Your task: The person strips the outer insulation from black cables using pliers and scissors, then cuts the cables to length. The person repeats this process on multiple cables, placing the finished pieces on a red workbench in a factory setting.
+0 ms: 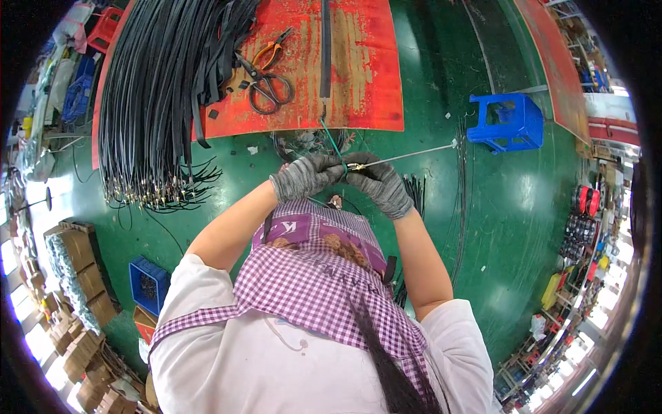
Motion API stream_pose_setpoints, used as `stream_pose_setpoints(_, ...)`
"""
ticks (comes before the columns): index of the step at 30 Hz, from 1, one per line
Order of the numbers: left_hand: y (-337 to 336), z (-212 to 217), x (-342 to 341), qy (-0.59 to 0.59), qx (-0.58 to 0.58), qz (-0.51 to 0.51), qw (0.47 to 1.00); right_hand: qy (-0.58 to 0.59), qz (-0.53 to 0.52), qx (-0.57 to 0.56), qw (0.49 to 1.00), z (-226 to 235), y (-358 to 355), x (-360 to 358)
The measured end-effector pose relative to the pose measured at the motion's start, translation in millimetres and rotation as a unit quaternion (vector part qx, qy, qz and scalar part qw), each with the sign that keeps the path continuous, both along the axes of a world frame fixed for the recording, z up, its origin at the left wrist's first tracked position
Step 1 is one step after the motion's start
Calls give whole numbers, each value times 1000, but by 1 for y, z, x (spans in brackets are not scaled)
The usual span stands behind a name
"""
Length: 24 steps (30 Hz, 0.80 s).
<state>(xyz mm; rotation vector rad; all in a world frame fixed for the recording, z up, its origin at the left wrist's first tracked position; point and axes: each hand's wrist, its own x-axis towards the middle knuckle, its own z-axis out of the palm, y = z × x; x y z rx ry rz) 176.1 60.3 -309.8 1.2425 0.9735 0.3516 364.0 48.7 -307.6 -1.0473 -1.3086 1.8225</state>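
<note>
Between both gloved fingertips: thin green cable point(332, 141), brass fitting point(356, 166) pinched. Left hand point(305, 176) and right hand point(378, 183) both closed on it. Likely light, springy, slick; grip beside the fitting.

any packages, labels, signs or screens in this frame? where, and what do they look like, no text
Cardboard boxes: brown, stacked in a row along the left edge of the floor.
Blue crate: square plastic, lower left beside the boxes, dark parts inside.
Red-orange carton: small, just below the crate.
Apron print: pale lettering on a purple band of the checked apron.
No screens or signs clear enough to tell.
</note>
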Motion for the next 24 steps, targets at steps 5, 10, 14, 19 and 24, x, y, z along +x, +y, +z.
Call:
stream_pose_setpoints(5, -16, 3, 7, 16, 22, -18, 999, -31, -31, 32, 999, 3, -22, 6)
stream_pose_setpoints(10, -32, -6, 17, -97, 34, 8, 995, -13, -38, 43, 998, 8, -29, 13)
stream_pose_setpoints(14, -46, -13, 23, -78, 135, 8, 988, -20, -49, 68, 996, 18, -28, 19)
stream_pose_setpoints(19, -48, -20, 29, -37, 278, -48, 959, 29, -22, 44, 998, 11, -49, 16)
stream_pose_setpoints(24, -44, -11, 34, -51, 325, -125, 936, -176, -25, 314, 933, -32, -62, 27)
